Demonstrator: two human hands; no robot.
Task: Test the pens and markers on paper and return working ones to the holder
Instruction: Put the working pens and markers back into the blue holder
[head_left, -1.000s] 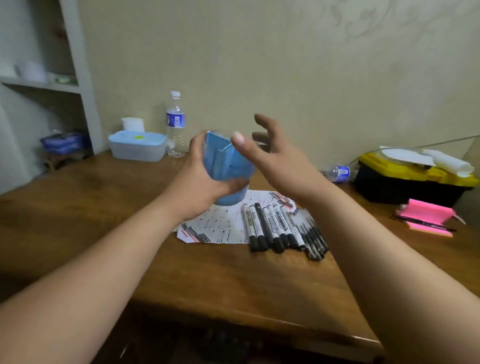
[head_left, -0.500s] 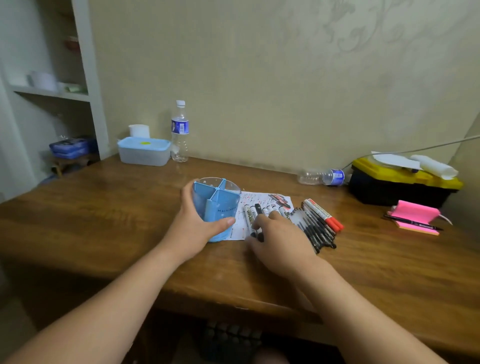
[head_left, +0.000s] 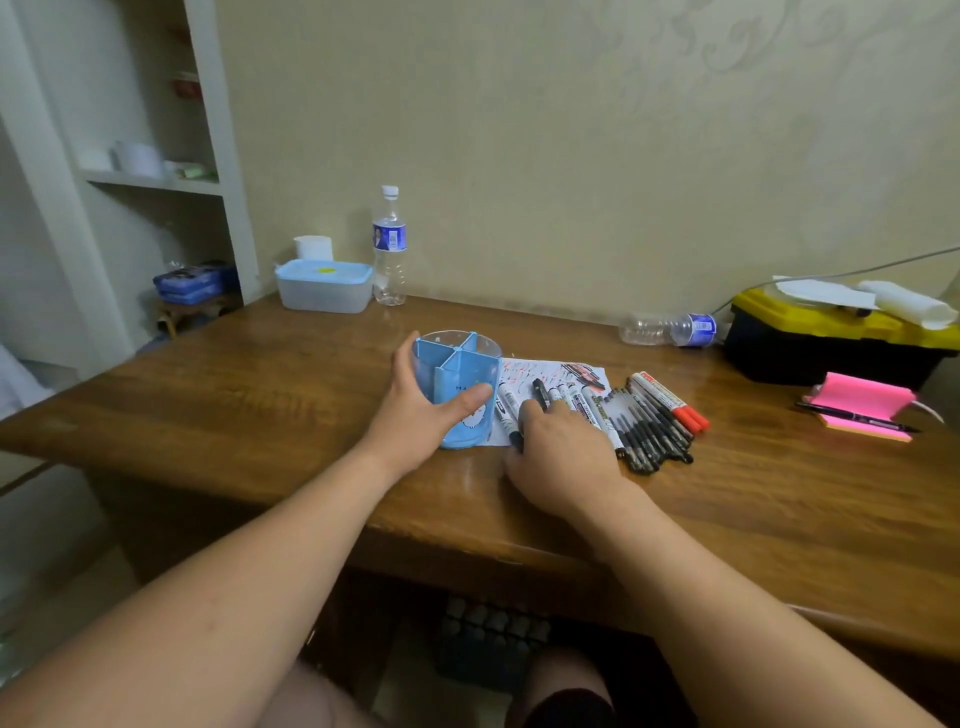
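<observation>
Holder (head_left: 462, 379), blue, w/ divided compartments: upright on wooden table (head_left: 249, 400), at left edge of scribbled paper (head_left: 524, 370). Left hand (head_left: 415, 421) grips its side, thumb across front wall. Right hand (head_left: 563, 449), just beside holder, fingers curled round black marker (head_left: 540, 391) over paper. Marker row (head_left: 649, 428) to the rt, partly hidden by that hand. Beyond: toolbox (head_left: 831, 345), pink notepad (head_left: 857, 399).

Left hand (head_left: 421, 415), right hand (head_left: 563, 457) bare; both forearms (head_left: 234, 597) bare to frame edge; bare knee (head_left: 311, 696) at bottom
</observation>
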